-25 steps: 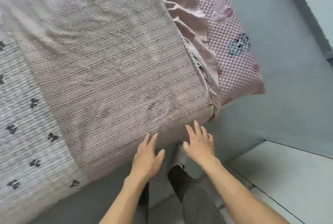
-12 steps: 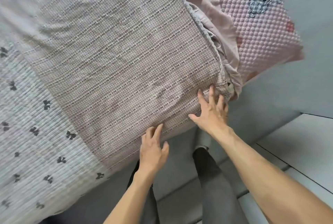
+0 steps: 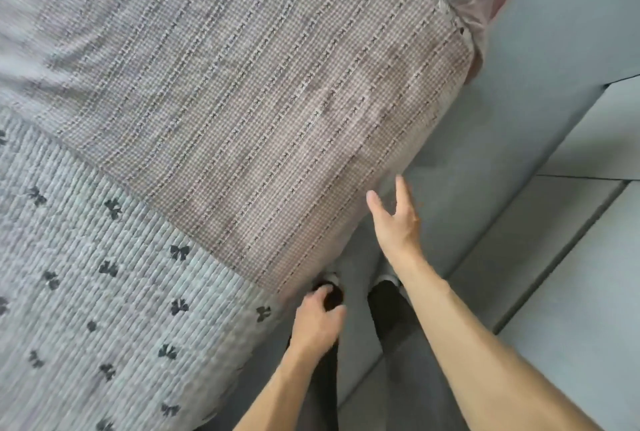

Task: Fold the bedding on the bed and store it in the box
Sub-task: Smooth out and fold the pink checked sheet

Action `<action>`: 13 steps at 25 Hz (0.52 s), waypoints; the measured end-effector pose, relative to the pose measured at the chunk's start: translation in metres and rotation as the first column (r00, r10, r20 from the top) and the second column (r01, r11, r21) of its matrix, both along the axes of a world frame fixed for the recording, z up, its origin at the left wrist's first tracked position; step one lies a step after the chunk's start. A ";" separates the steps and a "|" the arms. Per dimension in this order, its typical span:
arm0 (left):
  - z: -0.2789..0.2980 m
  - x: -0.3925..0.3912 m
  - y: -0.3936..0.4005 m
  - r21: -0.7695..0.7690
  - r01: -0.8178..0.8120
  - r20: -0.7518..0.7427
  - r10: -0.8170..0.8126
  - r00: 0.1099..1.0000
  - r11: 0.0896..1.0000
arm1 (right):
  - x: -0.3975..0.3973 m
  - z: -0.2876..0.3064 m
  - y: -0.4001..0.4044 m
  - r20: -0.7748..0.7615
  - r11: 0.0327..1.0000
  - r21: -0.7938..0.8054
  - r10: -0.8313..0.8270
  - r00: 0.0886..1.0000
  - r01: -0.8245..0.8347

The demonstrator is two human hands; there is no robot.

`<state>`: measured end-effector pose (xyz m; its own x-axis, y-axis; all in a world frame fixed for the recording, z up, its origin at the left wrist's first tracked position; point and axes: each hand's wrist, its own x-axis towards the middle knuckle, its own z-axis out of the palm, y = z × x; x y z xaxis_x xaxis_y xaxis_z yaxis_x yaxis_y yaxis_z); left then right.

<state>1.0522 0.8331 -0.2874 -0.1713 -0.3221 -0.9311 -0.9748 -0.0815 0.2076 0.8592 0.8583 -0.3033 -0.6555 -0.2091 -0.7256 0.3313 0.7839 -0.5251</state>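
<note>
Checked blanket (image 3: 263,112) is spread flat over the bed, atop a bow-print quilt (image 3: 86,309) | right hand (image 3: 394,219) is held open, fingers straight, just beside the blanket's edge | left hand (image 3: 317,321) appears loosely curled, apparently empty, motion-blurred | hands kept apart

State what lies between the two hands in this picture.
In the head view, between the left hand and right hand lie the checked blanket's hanging edge and grey floor, with a shoe showing.
</note>
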 end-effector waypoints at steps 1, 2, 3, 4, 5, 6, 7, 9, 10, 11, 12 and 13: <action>-0.004 0.009 0.001 0.057 -0.281 0.090 0.275 0.957 0.958 | 0.026 -0.003 0.013 0.143 0.983 -0.017 -0.176 0.974 0.180; -0.008 0.018 0.006 0.074 -0.500 0.165 0.484 0.859 0.863 | 0.052 -0.007 0.030 0.280 0.935 0.001 -0.341 0.897 0.355; -0.015 0.027 0.012 0.062 -0.618 0.208 0.595 0.776 0.784 | 0.075 -0.012 0.046 0.389 0.867 0.028 -0.468 0.794 0.497; -0.023 0.035 0.018 0.049 -0.692 0.228 0.667 0.710 0.720 | 0.093 -0.016 0.060 0.476 0.794 0.048 -0.551 0.685 0.606; -0.031 0.040 0.024 0.043 -0.752 0.227 0.726 0.649 0.658 | 0.108 -0.018 0.073 0.557 0.722 0.067 -0.600 0.574 0.689; -0.038 0.043 0.029 0.036 -0.807 0.220 0.783 0.582 0.590 | 0.119 -0.021 0.083 0.626 0.658 0.080 -0.618 0.476 0.749; -0.044 0.045 0.034 0.025 -0.853 0.199 0.834 0.515 0.521 | 0.128 -0.023 0.092 0.669 0.613 0.084 -0.619 0.411 0.786; -0.053 0.042 0.038 0.055 -0.912 0.136 0.902 0.409 0.405 | 0.138 -0.024 0.105 0.709 0.555 0.062 -0.609 0.354 0.830; -0.060 0.037 0.039 0.099 -0.920 0.095 0.917 0.388 0.379 | 0.141 -0.027 0.111 0.715 0.532 0.040 -0.606 0.348 0.846; -0.069 0.032 0.040 0.144 -0.922 0.056 0.927 0.370 0.359 | 0.144 -0.031 0.117 0.718 0.517 0.030 -0.606 0.341 0.855; -0.080 0.026 0.041 0.171 -0.919 0.005 0.933 0.360 0.354 | 0.146 -0.035 0.123 0.716 0.514 0.024 -0.607 0.344 0.858; -0.092 0.019 0.039 0.192 -0.917 -0.038 0.936 0.350 0.351 | 0.148 -0.041 0.130 0.713 0.517 0.020 -0.607 0.350 0.856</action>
